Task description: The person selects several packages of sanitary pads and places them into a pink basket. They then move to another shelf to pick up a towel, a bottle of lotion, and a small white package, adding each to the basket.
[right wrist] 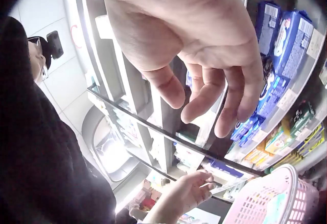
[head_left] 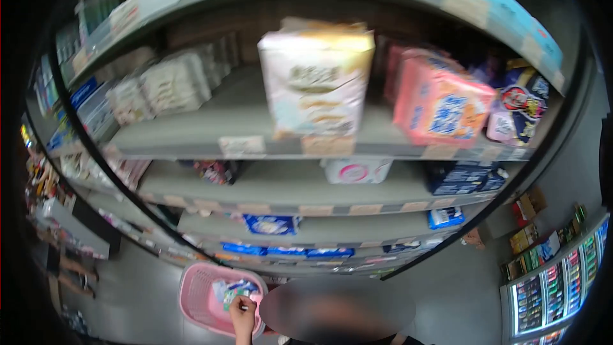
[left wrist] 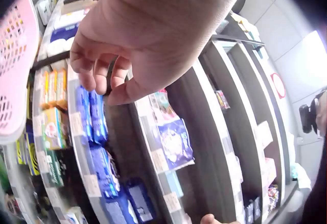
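In the head view my left hand [head_left: 242, 316] hovers at the near right side of a pink basket [head_left: 189, 291]. Its fingers [left wrist: 102, 73] bend loosely in the left wrist view, with nothing seen between them and the thumb. The basket's perforated wall [left wrist: 15, 55] stands just left of that hand. Inside the basket lie several small packages [head_left: 233, 289] in white, blue and green. My right hand [right wrist: 199, 45] hangs with loosely bent, empty fingers before the shelves. In the right wrist view the left hand [right wrist: 189, 193] appears beyond it, close to the basket.
Tall grey shelves fill the front. A large white-and-yellow pack [head_left: 316, 83] and pink packs [head_left: 447, 102] stand on an upper shelf; blue packs [head_left: 271, 223] sit lower. Black posts frame the unit. Lit drinks coolers [head_left: 555, 287] stand at right, above grey floor [head_left: 447, 287].
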The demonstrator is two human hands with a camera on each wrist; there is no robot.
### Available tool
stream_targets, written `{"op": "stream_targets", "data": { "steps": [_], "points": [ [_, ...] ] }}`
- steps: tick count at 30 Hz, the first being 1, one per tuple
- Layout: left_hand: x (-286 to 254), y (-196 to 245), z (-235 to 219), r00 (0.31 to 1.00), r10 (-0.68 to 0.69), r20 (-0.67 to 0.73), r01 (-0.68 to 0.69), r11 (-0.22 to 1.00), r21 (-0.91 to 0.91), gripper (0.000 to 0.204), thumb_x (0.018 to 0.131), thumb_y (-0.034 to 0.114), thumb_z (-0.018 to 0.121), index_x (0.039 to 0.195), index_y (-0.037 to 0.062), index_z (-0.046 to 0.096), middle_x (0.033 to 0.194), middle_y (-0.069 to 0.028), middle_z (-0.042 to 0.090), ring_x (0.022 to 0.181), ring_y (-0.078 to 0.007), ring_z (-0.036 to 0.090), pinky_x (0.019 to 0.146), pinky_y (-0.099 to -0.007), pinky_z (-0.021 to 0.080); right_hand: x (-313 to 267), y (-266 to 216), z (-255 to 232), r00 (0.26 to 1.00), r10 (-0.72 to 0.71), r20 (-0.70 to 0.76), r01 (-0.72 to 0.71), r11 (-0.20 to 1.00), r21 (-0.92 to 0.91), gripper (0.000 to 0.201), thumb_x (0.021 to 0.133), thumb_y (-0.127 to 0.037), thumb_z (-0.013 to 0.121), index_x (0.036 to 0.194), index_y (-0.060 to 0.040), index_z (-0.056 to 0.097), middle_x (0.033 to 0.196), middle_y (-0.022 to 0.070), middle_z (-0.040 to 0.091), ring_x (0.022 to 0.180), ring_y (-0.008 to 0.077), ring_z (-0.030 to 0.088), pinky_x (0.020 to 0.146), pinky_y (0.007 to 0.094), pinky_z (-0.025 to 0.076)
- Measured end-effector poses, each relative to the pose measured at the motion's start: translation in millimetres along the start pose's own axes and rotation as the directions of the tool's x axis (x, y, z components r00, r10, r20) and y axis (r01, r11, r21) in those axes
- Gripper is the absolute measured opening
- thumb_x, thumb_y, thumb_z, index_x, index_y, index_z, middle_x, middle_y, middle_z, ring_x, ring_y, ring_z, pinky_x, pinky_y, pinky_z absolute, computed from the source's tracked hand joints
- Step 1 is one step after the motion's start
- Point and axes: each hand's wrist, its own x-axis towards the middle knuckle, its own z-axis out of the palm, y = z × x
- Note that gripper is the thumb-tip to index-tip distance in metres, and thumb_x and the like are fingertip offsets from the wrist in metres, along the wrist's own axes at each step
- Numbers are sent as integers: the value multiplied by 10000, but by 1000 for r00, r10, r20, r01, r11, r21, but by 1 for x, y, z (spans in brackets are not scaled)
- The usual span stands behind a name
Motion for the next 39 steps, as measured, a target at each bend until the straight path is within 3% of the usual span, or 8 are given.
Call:
{"op": "stream_targets", "data": {
  "steps": [7, 13, 21, 25, 30, 35, 38, 39],
  "points": [
    [-25, -56, -107, 958, -177, -225, 204, 974, 99, 144, 729, -52, 645, 727, 54, 548, 659, 2, 551, 609, -86, 507, 577, -244, 412, 25, 11, 57, 998, 47, 41, -45, 998, -31, 261, 934, -121, 574, 1179, -32, 573, 770, 6, 592, 738, 60, 549, 678, 233, 418],
    [-20, -130, -158, 957, -268, -114, 288, 929, 234, 194, 721, 2, 689, 855, 21, 551, 799, -63, 575, 708, -142, 546, 631, -280, 449, 33, 22, 111, 993, 120, 17, -119, 993, -20, 257, 939, -124, 577, 1176, -25, 569, 770, 0, 590, 728, 63, 546, 676, 234, 420],
    [61, -227, -140, 843, -517, 147, 379, 766, 519, 1092, 574, 364, 871, 1418, -21, 295, 1292, -335, 447, 1207, -448, 473, 1029, -453, 404, 6, 35, 163, 962, 160, -223, -153, 987, 48, 251, 937, -99, 588, 1179, -35, 567, 777, -1, 596, 760, 66, 571, 698, 229, 432],
    [94, -274, -117, 752, -650, 107, 451, 626, 636, 1346, 518, 461, 892, 1479, -33, 90, 1430, -364, 307, 1332, -453, 361, 1092, -444, 355, -21, 43, 184, 904, 161, -395, -133, 986, 98, 254, 936, -85, 579, 1185, -37, 566, 802, 8, 616, 796, 76, 595, 746, 225, 445],
    [106, -306, -99, 596, -781, 184, 583, 579, 570, 1396, 543, 456, 886, 1504, 14, -24, 1437, -290, 370, 1280, -407, 445, 1039, -448, 422, -56, 51, 204, 821, 147, -552, -105, 989, 106, 261, 937, -54, 551, 1197, -29, 564, 852, 15, 631, 834, 82, 605, 795, 232, 458],
    [97, -308, -82, 766, -633, -114, 461, 417, 783, 1273, 569, 374, 865, 1478, 14, 51, 1365, -285, 452, 1195, -432, 526, 908, -478, 519, -77, 57, 214, 756, 134, -641, -60, 989, 136, 275, 931, -55, 542, 1204, -33, 558, 858, 30, 641, 834, 83, 600, 796, 238, 452],
    [109, -332, -85, 656, -747, -109, 617, 447, 648, 1335, 547, 434, 859, 1483, -31, 29, 1449, -320, 315, 1305, -436, 406, 1074, -472, 380, -82, 52, 212, 747, 127, -652, -75, 991, 107, 279, 928, -49, 542, 1206, -29, 556, 851, 31, 641, 844, 86, 601, 807, 239, 451],
    [110, -341, -86, 700, -701, -137, 641, 533, 553, 1118, 582, 427, 837, 1427, -40, 273, 1316, -252, 496, 1146, -372, 553, 922, -457, 481, -81, 50, 209, 751, 120, -650, -60, 992, 114, 280, 927, -48, 543, 1206, -27, 554, 837, 29, 640, 843, 88, 603, 808, 241, 453]
  ]
}}
